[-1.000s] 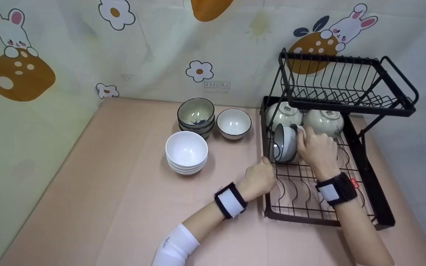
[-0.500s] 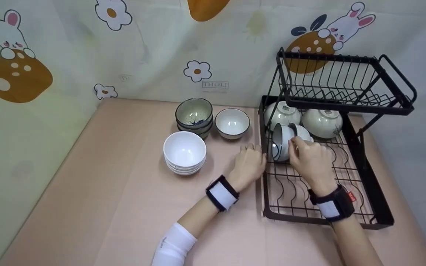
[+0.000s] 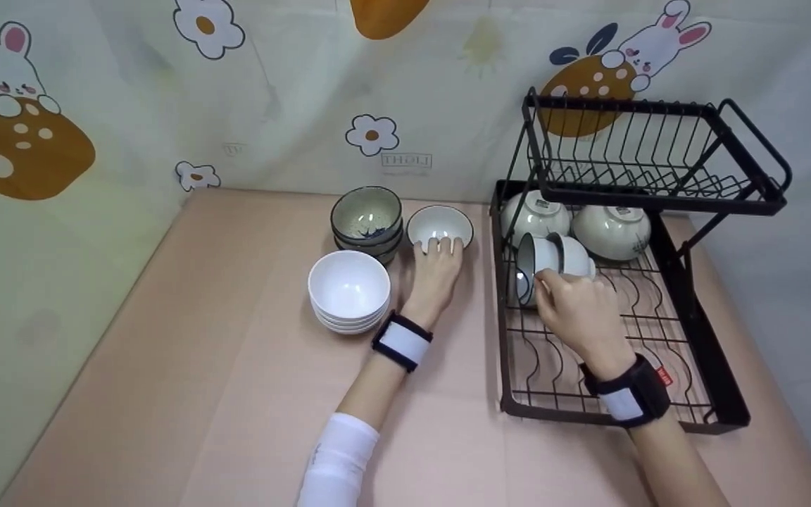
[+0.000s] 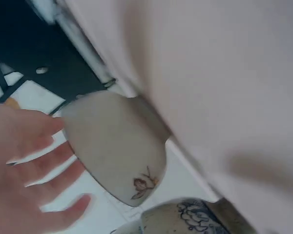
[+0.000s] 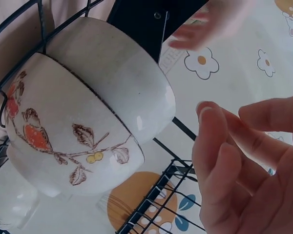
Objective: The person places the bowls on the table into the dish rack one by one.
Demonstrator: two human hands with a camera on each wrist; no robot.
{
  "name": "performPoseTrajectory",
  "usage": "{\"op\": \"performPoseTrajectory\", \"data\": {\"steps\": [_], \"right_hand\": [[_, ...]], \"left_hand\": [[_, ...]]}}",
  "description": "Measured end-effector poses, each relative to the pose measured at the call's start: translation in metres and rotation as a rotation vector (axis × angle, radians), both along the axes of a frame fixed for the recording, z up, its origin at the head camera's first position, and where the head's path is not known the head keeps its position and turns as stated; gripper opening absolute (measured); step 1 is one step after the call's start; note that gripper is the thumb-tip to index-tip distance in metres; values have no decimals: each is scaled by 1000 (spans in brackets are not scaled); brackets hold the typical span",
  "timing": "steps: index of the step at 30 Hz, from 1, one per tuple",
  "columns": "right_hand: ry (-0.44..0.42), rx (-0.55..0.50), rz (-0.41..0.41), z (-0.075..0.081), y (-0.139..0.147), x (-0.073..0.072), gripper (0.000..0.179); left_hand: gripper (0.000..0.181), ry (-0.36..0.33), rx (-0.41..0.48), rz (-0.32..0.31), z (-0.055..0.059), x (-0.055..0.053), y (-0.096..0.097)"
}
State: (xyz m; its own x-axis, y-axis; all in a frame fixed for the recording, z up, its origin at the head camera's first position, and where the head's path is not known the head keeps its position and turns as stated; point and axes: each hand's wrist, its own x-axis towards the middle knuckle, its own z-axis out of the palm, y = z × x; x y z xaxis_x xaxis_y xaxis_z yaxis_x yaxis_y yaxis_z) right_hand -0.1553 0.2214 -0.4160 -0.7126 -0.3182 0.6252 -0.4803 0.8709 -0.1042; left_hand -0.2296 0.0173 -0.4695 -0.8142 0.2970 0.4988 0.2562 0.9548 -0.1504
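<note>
Rack (image 3: 702,327) with four bowls (image 3: 614,234), left hand (image 3: 436,273) at one lone bowl (image 3: 439,222)

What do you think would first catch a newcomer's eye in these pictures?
Probably the black two-tier dish rack, large on the right of the head view, with bowls low inside it and the right hand beside them. Next might come the left hand at the near rim of the single bowl, left of the rack. A rabbit print stands out at the head view's upper left.
</note>
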Motion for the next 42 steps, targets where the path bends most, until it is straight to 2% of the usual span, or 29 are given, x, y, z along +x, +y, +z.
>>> {"op": "performPoseTrajectory", "data": {"steps": [5,10,13,21,29,33,37,42], "right_hand": [[-53,24,24,1,-2,0,6],[-66,35,31,1,-3,1,6],[-59,30,35,2,-3,1,5],[-43,25,41,2,-2,0,5],[-97,25,28,3,-1,0,5],[-105,14,-9,4,1,1,6],[-99,-13,-64,6,5,1,8],[-126,-90,-84,11,10,0,11]], "left_hand": [[22,-36,13,18,-3,-4,-5],[14,-130,1,9,-1,-5,-6],[14,-164,0,15,1,-6,-6],[11,-151,9,2,5,-8,-9],[7,-112,1,-15,10,-9,-14],[12,-114,-9,-62,20,-5,-19],[20,-97,-34,-131,37,2,-26],[26,-26,-59,-244,58,10,-38]]}}
